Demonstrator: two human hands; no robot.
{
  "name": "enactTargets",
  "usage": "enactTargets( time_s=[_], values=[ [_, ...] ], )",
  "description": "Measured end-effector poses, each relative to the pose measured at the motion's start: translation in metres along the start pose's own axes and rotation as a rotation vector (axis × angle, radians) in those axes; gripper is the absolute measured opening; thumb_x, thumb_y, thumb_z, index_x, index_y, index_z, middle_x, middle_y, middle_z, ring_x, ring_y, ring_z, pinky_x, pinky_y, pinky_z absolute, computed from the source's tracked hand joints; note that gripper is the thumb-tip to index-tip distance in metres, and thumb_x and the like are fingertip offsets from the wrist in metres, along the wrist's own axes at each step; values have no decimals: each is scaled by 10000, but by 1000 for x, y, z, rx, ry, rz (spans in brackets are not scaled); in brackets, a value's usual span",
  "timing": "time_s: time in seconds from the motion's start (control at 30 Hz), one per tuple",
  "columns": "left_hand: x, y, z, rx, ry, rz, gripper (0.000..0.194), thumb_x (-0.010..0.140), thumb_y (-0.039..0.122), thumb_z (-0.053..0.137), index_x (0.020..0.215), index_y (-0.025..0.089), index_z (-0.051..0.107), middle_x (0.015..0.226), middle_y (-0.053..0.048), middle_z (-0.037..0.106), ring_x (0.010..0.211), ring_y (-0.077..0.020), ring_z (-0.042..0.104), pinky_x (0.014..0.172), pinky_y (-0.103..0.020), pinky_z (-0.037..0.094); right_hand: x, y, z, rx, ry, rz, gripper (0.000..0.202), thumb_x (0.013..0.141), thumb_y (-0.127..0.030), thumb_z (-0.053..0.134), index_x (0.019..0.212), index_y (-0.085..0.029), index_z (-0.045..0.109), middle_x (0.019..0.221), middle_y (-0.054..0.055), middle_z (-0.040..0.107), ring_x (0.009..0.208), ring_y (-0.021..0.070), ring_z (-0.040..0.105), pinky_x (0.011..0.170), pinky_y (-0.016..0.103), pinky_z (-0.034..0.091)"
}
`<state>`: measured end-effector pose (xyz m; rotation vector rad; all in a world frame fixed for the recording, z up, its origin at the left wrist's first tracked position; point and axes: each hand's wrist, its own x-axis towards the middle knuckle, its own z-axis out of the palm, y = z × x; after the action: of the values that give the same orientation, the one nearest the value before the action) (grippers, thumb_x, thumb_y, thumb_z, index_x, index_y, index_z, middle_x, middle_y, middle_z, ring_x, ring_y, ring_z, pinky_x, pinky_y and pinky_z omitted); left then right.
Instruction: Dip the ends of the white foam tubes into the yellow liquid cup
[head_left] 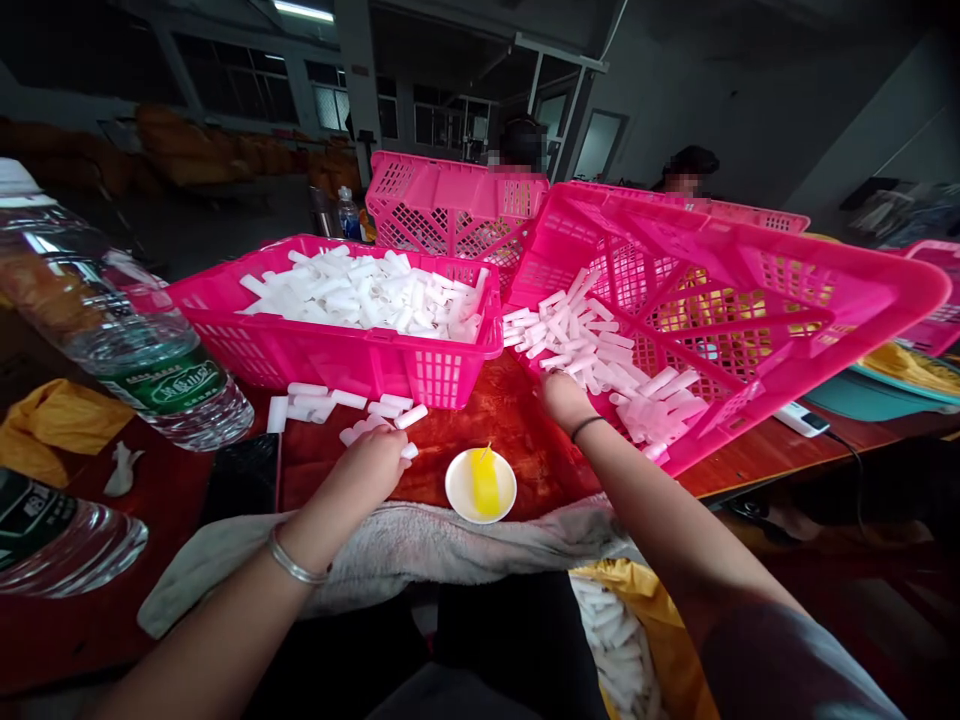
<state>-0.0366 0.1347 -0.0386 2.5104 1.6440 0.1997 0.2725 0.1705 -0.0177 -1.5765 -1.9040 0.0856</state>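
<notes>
White cylinders (367,295), short and smooth, lie heaped in the left pink basket (360,365) and spilled along the low side of a second pink basket (885,270), tilted on its side to the right; under its wall they take on a rosy tint, and a loose row lies on the table before the upright basket. Beside that row, the person's left hand (375,462) is closed, fingers curled around white pieces, one end poking out near the thumb. The right hand (568,400) reaches to the edge of the spilled pile, its fingers bent and partly hidden, so whether it grips a piece cannot be told. Between the hands, a yellow block (485,482) sits in a small white dish (457,485) on the glossy red-brown table (442,420). A pale towel (450,545) runs along the near edge, and below it an orange-yellow sack (686,660) holds more cylinders. At the left stands a large clear water bottle (150,340). Behind the baskets, two other people's dark hair shows above the rims. Beyond, the room is dim and grey, with windows, a pillar (352,90), orange-brown bulky shapes (172,145) and one lit ceiling tube (304,12).
</notes>
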Motion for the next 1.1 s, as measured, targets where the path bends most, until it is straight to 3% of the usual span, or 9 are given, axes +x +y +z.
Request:
enactTargets(
  time_s=[0.1, 0.23, 0.37, 0.5, 0.57, 0.63, 0.77, 0.87, 1.1],
  values=[
    [-14, 3, 2, -37, -51, 26, 113, 756, 135, 607, 848, 163, 665, 902, -95, 631, 894, -267, 617, 831, -371, 480, 7, 7, 16, -33, -71, 65, 383, 835, -190, 667, 512, -189, 463, 549, 36, 577, 631, 148, 639, 582, 227, 450],
    [-36, -2, 3, -176, -9, 46, 160, 772, 134, 534, 903, 171, 617, 964, -106, 621, 955, -288, 605, 879, -425, 473, -33, 5, 1, -20, -162, 90, 241, 834, -256, 642, 642, -155, 537, 575, -1, 575, 574, 128, 616, 563, 221, 436],
    [-45, 4, 8, -451, 84, 36, 235, 868, 194, 408, 1088, 189, 490, 1050, -109, 632, 982, -262, 618, 840, -412, 504, -85, -17, -22, 417, -152, 48, 128, 887, -313, 543, 862, -193, 503, 669, -9, 590, 568, 143, 568, 517, 242, 458],
    [-38, 30, 18, -565, 101, 196, 142, 914, 274, 427, 1019, 198, 486, 1084, -110, 611, 1023, -249, 601, 884, -413, 502, -114, -34, -15, 623, -266, -17, 99, 860, -242, 575, 940, -198, 535, 822, 28, 611, 690, 165, 597, 600, 280, 518],
    [-33, 42, 25, -595, 89, 273, 239, 865, 327, 584, 1031, 194, 474, 1239, -144, 547, 1131, -268, 556, 922, -414, 497, -116, -36, -4, 552, -244, -72, 198, 865, -211, 587, 1061, -194, 560, 963, 67, 644, 842, 197, 634, 746, 337, 546],
    [-29, 49, 33, -604, 73, 299, 522, 729, 357, 772, 1106, 191, 450, 1399, -185, 420, 1254, -309, 468, 984, -441, 467, -113, -36, 7, 474, -207, -160, 263, 892, -189, 575, 1154, -198, 568, 1071, 93, 646, 972, 216, 630, 862, 376, 529],
    [-26, 53, 44, -617, 57, 248, 882, 546, 342, 905, 1247, 197, 390, 1383, -188, 444, 1276, -342, 443, 1029, -495, 428, -109, -32, 18, 374, -168, -338, 217, 938, -152, 513, 1122, -201, 616, 1070, 105, 624, 984, 213, 618, 840, 363, 538],
    [-25, 52, 45, -647, 55, 208, 897, 537, 324, 911, 1260, 212, 392, 1310, -149, 514, 1209, -328, 504, 999, -476, 457, -108, -30, 18, 376, -190, -399, 199, 937, -145, 489, 1065, -200, 631, 1046, 103, 603, 948, 219, 614, 798, 364, 542],
    [-24, 50, 46, -702, 64, 196, 889, 524, 287, 917, 1254, 226, 415, 1286, -120, 539, 1159, -313, 543, 979, -445, 475, -110, -29, 15, 490, -280, -151, 226, 941, -243, 527, 1158, -200, 573, 1014, 94, 650, 921, 228, 645, 808, 379, 550]
  ],
)
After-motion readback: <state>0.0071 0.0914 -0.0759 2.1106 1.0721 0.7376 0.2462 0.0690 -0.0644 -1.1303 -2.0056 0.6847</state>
